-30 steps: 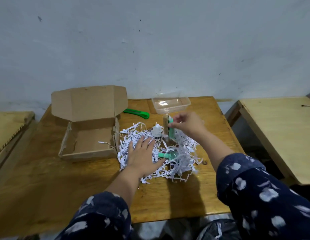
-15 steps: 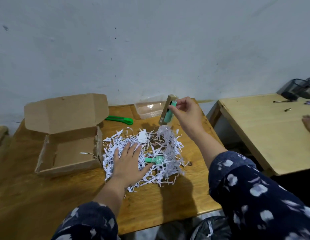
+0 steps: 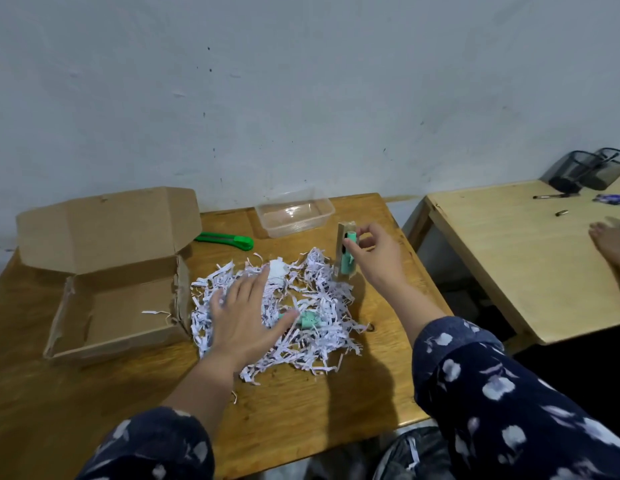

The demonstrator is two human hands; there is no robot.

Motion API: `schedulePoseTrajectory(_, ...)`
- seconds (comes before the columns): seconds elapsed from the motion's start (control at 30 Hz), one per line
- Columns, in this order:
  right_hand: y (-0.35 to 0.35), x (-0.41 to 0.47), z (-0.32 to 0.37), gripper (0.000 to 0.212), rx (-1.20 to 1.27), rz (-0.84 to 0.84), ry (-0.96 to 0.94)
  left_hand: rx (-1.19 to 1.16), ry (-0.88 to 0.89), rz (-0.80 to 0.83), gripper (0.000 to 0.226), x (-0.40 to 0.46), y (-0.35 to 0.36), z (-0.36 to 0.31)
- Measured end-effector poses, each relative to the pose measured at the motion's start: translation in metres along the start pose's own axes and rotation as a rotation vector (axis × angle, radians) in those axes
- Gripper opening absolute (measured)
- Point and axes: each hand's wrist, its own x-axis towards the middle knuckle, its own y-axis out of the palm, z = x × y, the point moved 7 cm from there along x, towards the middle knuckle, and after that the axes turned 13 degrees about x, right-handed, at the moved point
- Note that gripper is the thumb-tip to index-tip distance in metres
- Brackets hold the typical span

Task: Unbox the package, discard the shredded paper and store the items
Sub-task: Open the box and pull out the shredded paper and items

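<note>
A wooden table point(image 3: 301, 403) stands against a pale wall, and on its left part sits one open cardboard box point(image 3: 118, 306), lid flap raised toward the wall, with a single paper strip lying inside. Behind the box's right corner lies one green utility knife point(image 3: 229, 239), its long axis running left to right. One clear plastic container point(image 3: 294, 216) sits at the far edge, upright and uncovered. A heap of shredded paper point(image 3: 315, 327) covers the table's middle and partly buries one mint-green item point(image 3: 307, 320), which lies roughly flat with its long axis left to right; a small white object point(image 3: 278, 270) rests at the heap's far side, too blurred to identify.

The left hand point(image 3: 244, 320) lies flat on the heap, fingers spread, palm down, hiding the strips beneath it. The right hand point(image 3: 374, 258) pinches a carded mint-green item point(image 3: 346, 261) between thumb and fingers at its upper end; the card stands nearly upright, long axis vertical, its lower end touching the heap's right edge, just in front of the container.

A second, lighter table point(image 3: 509, 258) stands to the right with two dark mesh holders point(image 3: 589, 171) and another person's hand point(image 3: 610, 240) at the frame edge.
</note>
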Motion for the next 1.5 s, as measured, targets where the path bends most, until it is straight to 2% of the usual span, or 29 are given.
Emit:
schedulePoseTrajectory(0.1, 0.006, -0.001, 0.01, 0.016, 0.02, 0.018, -0.021, -0.071, 0.0, -0.12, 0.085, 0.018, -0.029, -0.018)
schedulePoseTrajectory(0.23, 0.025, -0.002, 0.02, 0.015, 0.141, 0.072, -0.026, -0.209, 0.047, -0.064, 0.066, 0.041, -0.049, -0.056)
schedulePoseTrajectory(0.3, 0.035, -0.002, 0.022, 0.014, 0.186, 0.102, -0.018, -0.353, -0.024, -0.019, 0.048, 0.045, -0.051, -0.061)
schedulePoseTrajectory(0.37, 0.044, -0.002, 0.018, 0.008, 0.3, 0.131, 0.016, -0.497, -0.103, -0.043, 0.037, 0.048, -0.05, -0.053)
schedulePoseTrajectory(0.47, 0.052, -0.003, 0.009, 0.005, 0.409, 0.161, 0.113, -0.625, -0.155, -0.031, 0.04, 0.048, -0.042, -0.036)
schedulePoseTrajectory(0.6, 0.076, -0.011, -0.009, 0.007, 0.207, 0.226, 0.203, -0.722, -0.226, -0.053, 0.042, 0.047, -0.045, -0.008)
schedulePoseTrajectory(0.73, 0.099, -0.018, -0.001, 0.017, -0.11, 0.311, 0.032, -0.821, -0.301, -0.115, 0.045, 0.047, -0.051, 0.019)
schedulePoseTrajectory(0.9, 0.112, -0.028, 0.034, 0.049, -0.044, 0.375, -0.161, -0.977, -0.341, -0.078, 0.023, 0.048, -0.048, 0.022)
schedulePoseTrajectory(0.97, 0.109, -0.031, 0.039, 0.046, -0.014, 0.346, -0.189, -1.019, -0.322, -0.063, 0.024, 0.05, -0.048, 0.012)
schedulePoseTrajectory(1.07, 0.089, -0.025, 0.034, 0.035, 0.019, 0.217, -0.174, -0.93, -0.243, 0.002, 0.042, 0.057, -0.045, -0.008)
schedulePoseTrajectory(1.13, 0.07, -0.02, 0.023, 0.035, -0.03, 0.161, -0.146, -0.802, -0.152, 0.063, 0.052, 0.059, -0.036, -0.023)
schedulePoseTrajectory(1.33, -0.005, -0.013, -0.035, 0.036, -0.269, -0.081, 0.079, -0.22, 0.178, 0.174, 0.052, 0.042, -0.001, -0.061)
schedulePoseTrajectory(1.4, -0.021, -0.017, -0.056, 0.034, -0.33, -0.088, 0.183, -0.118, 0.24, 0.216, 0.054, 0.036, 0.012, -0.067)
schedulePoseTrajectory(1.5, -0.035, -0.024, -0.082, 0.032, -0.386, -0.063, 0.296, -0.097, 0.242, 0.236, 0.058, 0.031, 0.027, -0.065)
